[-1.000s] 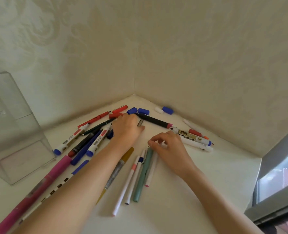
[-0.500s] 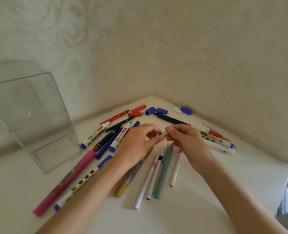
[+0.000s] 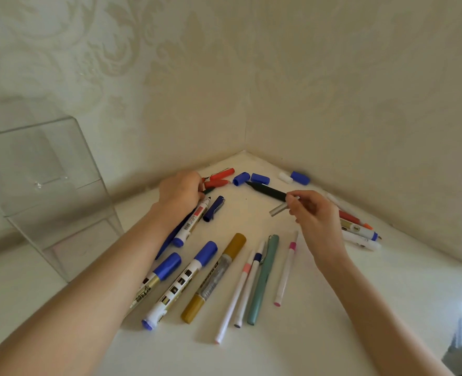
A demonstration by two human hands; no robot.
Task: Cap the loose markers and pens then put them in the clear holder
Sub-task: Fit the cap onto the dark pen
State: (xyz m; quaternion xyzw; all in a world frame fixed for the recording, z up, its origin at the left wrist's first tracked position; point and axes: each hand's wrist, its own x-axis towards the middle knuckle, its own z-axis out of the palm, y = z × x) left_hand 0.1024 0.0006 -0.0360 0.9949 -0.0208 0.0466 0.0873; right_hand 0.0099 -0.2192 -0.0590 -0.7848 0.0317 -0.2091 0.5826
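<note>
Both hands have parted since half a second ago: the left hand (image 3: 179, 189) went to the heap of pens (image 3: 194, 221) at upper centre, while the right hand (image 3: 315, 215) pinches a short silver piece (image 3: 280, 209). The left fingers curl over the heap; whether they grasp something I cannot tell. Progress seems small: the clear holder (image 3: 48, 185) at the left looks empty, blue caps (image 3: 260, 178) lie loose near the corner, the black marker (image 3: 270, 191) is uncapped, and the pens are all on the desk (image 3: 333, 321).
</note>
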